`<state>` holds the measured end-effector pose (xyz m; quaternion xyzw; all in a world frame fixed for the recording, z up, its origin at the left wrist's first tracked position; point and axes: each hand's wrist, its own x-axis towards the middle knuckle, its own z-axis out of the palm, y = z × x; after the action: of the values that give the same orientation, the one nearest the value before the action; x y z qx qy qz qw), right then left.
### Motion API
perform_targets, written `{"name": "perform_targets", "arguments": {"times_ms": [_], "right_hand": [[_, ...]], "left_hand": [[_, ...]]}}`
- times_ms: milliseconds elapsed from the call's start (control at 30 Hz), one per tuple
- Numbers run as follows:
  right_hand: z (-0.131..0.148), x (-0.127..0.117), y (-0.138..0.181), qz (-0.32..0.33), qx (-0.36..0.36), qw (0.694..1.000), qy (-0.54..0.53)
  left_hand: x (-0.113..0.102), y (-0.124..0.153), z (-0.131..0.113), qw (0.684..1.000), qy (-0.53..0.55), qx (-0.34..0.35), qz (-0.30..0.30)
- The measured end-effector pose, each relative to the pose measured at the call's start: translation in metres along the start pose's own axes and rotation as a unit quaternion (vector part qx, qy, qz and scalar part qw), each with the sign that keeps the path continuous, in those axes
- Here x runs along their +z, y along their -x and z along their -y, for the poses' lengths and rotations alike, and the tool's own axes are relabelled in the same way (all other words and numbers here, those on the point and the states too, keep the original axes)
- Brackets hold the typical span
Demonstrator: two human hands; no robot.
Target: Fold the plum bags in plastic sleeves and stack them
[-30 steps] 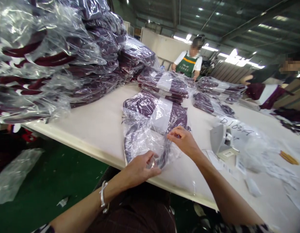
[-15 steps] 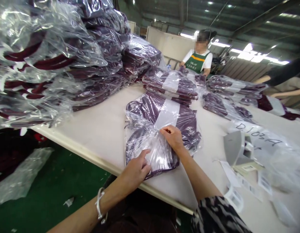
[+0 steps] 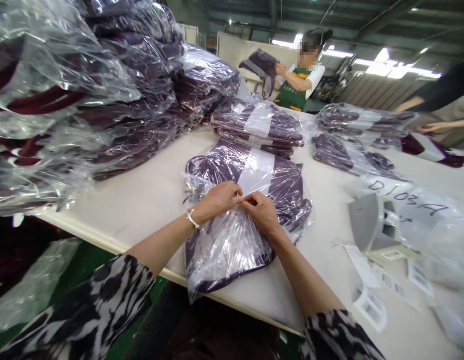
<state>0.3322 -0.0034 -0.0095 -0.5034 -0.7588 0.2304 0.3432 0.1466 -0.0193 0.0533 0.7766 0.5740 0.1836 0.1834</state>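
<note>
A folded dark purple garment (image 3: pixel 286 187) lies inside a clear plastic bag (image 3: pixel 232 245) on the table in front of me. Across the garment runs a pale paper band (image 3: pixel 256 172), seen through the film. My left hand (image 3: pixel 221 196) pinches the bag's plastic near the middle of the package. Close beside it, nearly fingertip to fingertip, my right hand (image 3: pixel 262 212) also pinches the film, its fingers curled. Creases spread through the plastic from where both hands grip it.
Tall stacks of bagged garments (image 3: pixel 138 75) rise at the left. More bagged garments (image 3: pixel 258 122) lie behind my package. A grey label dispenser (image 3: pixel 374 225), label strips and a marked plastic bag (image 3: pixel 423 215) are at right. A co-worker (image 3: pixel 297 85) holds up a dark garment (image 3: pixel 262 65).
My left hand has moved up and right from the bag's near part to meet my right hand, and now pinches the film. The co-worker has lifted a garment.
</note>
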Motion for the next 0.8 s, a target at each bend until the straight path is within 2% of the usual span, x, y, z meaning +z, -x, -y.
{"name": "perform_targets", "arguments": {"times_ms": [100, 267, 400, 500, 567, 667, 733, 800], "right_hand": [[0.001, 0.001, -0.001, 0.010, 0.008, 1.000, 0.015], [0.012, -0.006, -0.006, 0.039, 0.041, 0.996, 0.068], [0.017, -0.037, 0.000, 0.100, 0.062, 0.978, 0.172], [0.005, -0.072, 0.022, 0.130, 0.064, 0.970, 0.198], [-0.012, -0.092, 0.042, 0.115, 0.079, 0.972, 0.188], [-0.039, -0.109, 0.076, 0.069, 0.111, 0.983, 0.133], [-0.049, -0.117, 0.097, 0.009, 0.100, 0.990, 0.095], [-0.052, -0.134, 0.115, -0.084, 0.078, 0.989, 0.094]], "left_hand": [[0.005, -0.016, 0.002, 0.999, -0.010, -0.021, 0.025], [0.010, -0.017, 0.006, 0.998, -0.038, -0.027, 0.033], [0.016, -0.016, 0.012, 0.999, -0.043, -0.010, 0.015], [0.020, -0.017, 0.018, 1.000, -0.027, 0.004, 0.005], [0.023, -0.019, 0.022, 1.000, -0.018, 0.003, 0.007], [0.023, -0.021, 0.025, 1.000, -0.013, -0.001, 0.015], [0.021, -0.022, 0.024, 1.000, -0.014, 0.001, 0.024], [0.018, -0.023, 0.022, 0.999, -0.020, 0.002, 0.034]]}}
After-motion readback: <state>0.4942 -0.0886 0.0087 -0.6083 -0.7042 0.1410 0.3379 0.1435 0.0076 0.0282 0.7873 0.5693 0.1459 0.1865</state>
